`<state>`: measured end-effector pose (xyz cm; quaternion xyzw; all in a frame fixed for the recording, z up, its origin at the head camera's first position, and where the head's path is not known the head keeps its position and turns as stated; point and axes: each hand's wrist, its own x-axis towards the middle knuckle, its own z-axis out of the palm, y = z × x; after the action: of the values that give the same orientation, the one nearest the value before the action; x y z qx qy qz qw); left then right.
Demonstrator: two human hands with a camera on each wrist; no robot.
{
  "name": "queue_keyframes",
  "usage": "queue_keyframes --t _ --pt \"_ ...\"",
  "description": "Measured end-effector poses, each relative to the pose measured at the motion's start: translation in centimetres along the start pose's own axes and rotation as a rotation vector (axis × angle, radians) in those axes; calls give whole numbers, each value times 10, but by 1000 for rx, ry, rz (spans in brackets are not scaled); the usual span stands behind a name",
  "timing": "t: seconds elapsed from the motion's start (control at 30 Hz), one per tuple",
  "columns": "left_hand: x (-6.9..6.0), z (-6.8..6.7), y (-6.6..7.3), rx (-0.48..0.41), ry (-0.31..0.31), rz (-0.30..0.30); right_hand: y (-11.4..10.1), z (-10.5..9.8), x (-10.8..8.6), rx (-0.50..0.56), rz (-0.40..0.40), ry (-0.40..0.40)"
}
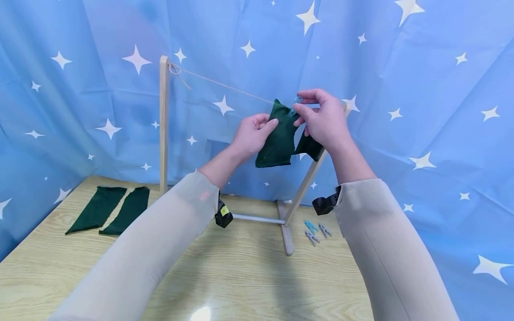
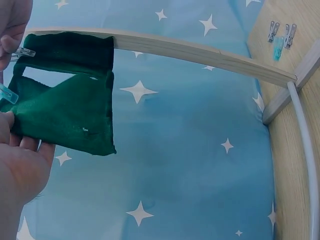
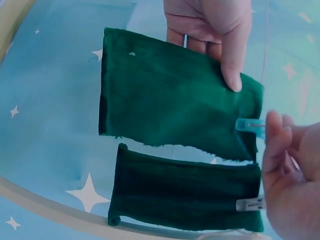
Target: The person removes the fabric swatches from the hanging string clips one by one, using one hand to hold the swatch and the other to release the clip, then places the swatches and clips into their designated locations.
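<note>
My left hand (image 1: 250, 136) pinches a dark green cloth (image 1: 278, 140) by its left side, thumb in front and fingers behind. The cloth's top edge is up at the string (image 1: 225, 84). My right hand (image 1: 327, 120) pinches a light blue clothespin (image 1: 295, 108), whose tip overlaps the cloth's upper part, as the right wrist view also shows. Whether its jaws also bite the string cannot be made out. Beside it hangs a second green cloth (image 3: 190, 187) with a grey clothespin (image 3: 250, 204) on its top edge, partly behind my right hand in the head view.
Two more green cloths (image 1: 98, 208) lie flat at the table's left. Several clothespins (image 1: 311, 226) lie right of the stand's foot (image 1: 286, 236). Wooden posts (image 1: 163, 125) hold up the string, and a pale bar (image 1: 257, 218) joins them low down. A starry blue curtain (image 1: 225, 26) hangs behind.
</note>
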<state>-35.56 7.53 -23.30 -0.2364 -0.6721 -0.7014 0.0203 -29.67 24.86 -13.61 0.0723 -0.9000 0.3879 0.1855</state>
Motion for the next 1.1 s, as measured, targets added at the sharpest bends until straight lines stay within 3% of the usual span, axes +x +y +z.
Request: queue_keyframes --t 0.4,0.73,1.1 --pt "-6 -4 9 -84 -73 -8 -4 1 -2 -45 11 107" --pt "-15 -8 18 -102 -105 -50 -4 -4 -9 82 -113 286" --pt "-30 -19 25 -158 -168 -77 8 -21 -31 158 -120 308"
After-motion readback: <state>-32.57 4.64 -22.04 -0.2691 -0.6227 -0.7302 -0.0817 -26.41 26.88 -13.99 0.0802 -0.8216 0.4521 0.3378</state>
